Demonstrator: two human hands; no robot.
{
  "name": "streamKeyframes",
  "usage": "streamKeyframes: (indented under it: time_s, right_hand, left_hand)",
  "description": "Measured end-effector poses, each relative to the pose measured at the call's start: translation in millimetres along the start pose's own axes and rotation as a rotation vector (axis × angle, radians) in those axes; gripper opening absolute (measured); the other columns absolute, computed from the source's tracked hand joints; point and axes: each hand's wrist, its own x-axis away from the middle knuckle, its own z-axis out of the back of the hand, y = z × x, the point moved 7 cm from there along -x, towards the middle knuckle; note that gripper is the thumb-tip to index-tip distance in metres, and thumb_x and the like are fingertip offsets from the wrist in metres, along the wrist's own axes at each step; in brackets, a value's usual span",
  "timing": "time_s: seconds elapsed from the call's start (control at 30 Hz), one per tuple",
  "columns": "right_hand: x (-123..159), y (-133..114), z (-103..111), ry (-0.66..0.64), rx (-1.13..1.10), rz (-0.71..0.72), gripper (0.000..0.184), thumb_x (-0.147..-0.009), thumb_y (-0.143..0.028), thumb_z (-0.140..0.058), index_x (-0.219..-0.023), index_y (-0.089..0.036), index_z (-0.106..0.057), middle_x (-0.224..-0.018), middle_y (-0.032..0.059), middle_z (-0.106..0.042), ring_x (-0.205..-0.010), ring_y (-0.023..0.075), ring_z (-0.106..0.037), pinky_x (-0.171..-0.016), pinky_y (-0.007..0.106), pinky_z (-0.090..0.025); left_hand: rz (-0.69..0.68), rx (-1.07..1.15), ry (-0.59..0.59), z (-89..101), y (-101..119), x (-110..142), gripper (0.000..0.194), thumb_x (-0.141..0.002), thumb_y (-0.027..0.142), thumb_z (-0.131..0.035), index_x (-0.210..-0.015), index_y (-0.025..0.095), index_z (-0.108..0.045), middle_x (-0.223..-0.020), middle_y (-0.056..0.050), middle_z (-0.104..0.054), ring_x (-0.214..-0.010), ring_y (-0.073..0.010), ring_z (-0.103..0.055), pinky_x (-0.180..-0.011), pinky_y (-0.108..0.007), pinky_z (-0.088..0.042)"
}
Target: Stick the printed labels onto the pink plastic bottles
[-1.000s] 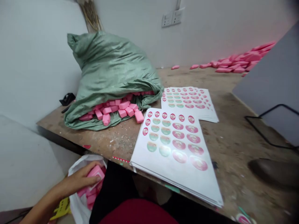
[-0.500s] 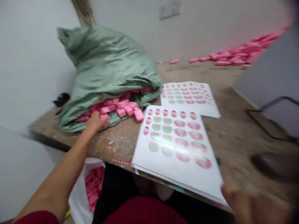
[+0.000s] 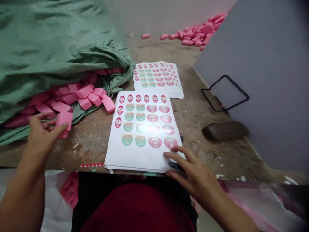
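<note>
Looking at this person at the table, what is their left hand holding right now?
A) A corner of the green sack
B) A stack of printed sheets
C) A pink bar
C. The left hand grips a pink bar between thumb and fingers, beside the pile spilling from the green woven sack.

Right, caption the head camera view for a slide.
Left hand holds a pink block by a green woven sack; right hand touches stacked printed label sheets.

The green woven sack (image 3: pixel 41 48) is cut off at the left edge.
</note>
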Motion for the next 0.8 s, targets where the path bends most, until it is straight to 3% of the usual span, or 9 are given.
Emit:
streamKeyframes:
  time_s: [0.07,0.17,0.27,0.37,0.5,0.67,0.8]
  right_hand:
    - [-4,8,-2,-0.046,-0.008,0.002,0.034,-0.085,-0.033,-0.063,-0.118,-0.032,-0.070,-0.124,0.0095,-0.062,-0.095,0.0262,-0.069,-0.076,0.040,-0.060]
    - [-8,15,-2,-0.080,-0.054,0.024,0.031,-0.087,-0.038,-0.060,-0.117,-0.033,-0.071,-0.122,0.0083,-0.063,-0.100,0.0261,-0.069,-0.078,0.038,-0.059]
    - [-8,12,0,-0.051,0.021,0.084,0.033,-0.090,-0.045,-0.056,-0.116,-0.033,-0.072,-0.121,0.0095,-0.065,-0.091,0.0279,-0.071,-0.071,0.040,-0.060]
    - [-1,5,1,0.016,0.117,0.168,0.039,-0.094,-0.049,-0.048,-0.119,-0.031,-0.072,-0.123,0.0126,-0.066,-0.088,0.0316,-0.072,-0.065,0.045,-0.061]
    - [8,9,-3,0.050,0.100,0.180,0.036,-0.096,-0.044,-0.047,-0.118,-0.032,-0.073,-0.126,0.0120,-0.066,-0.094,0.0326,-0.071,-0.070,0.047,-0.060]
    - [10,23,-7,-0.025,-0.069,0.068,0.033,-0.090,-0.028,-0.052,-0.114,-0.037,-0.073,-0.131,0.0052,-0.066,-0.108,0.0267,-0.068,-0.087,0.044,-0.057]
    - [3,13,11,0.015,-0.248,-0.018,0.026,-0.088,-0.029,-0.052,-0.096,-0.030,-0.076,-0.117,0.0055,-0.074,-0.102,0.0252,-0.071,-0.086,0.040,-0.057]
  left_hand:
    - [0.086,0.300,-0.094,-22.1,5,24,0.072,-0.055,0.023,-0.087,-0.116,0.023,-0.050,-0.090,0.005,-0.062,-0.071,-0.0090,-0.055,-0.061,-0.016,-0.043]
    - [0.255,0.632,-0.355,-66.1,17,58,0.052,-0.064,0.024,-0.080,-0.112,0.019,-0.059,-0.094,0.000,-0.066,-0.069,-0.0092,-0.059,-0.057,-0.017,-0.049]
    - [0.401,0.804,-0.526,-97.2,23,80,0.042,-0.072,0.022,-0.073,-0.112,0.017,-0.061,-0.100,-0.004,-0.068,-0.074,-0.0144,-0.065,-0.062,-0.025,-0.057]
    - [0.529,0.892,-0.614,-113.5,19,91,0.040,-0.079,0.020,-0.066,-0.118,0.015,-0.057,-0.099,-0.008,-0.070,-0.080,-0.0189,-0.070,-0.065,-0.029,-0.059]
    - [0.574,0.914,-0.632,-116.4,12,96,0.041,-0.085,0.019,-0.062,-0.125,0.012,-0.055,-0.103,-0.013,-0.071,-0.082,-0.0193,-0.071,-0.066,-0.028,-0.060]
    - [0.594,0.877,-0.575,-110.0,4,94,0.042,-0.086,0.016,-0.059,-0.127,0.011,-0.055,-0.101,-0.014,-0.073,-0.077,-0.0185,-0.071,-0.063,-0.027,-0.061]
    - [0.615,0.887,-0.481,-91.1,-8,87,0.046,-0.086,0.014,-0.056,-0.132,0.012,-0.055,-0.103,-0.015,-0.074,-0.078,-0.0195,-0.073,-0.064,-0.028,-0.063]
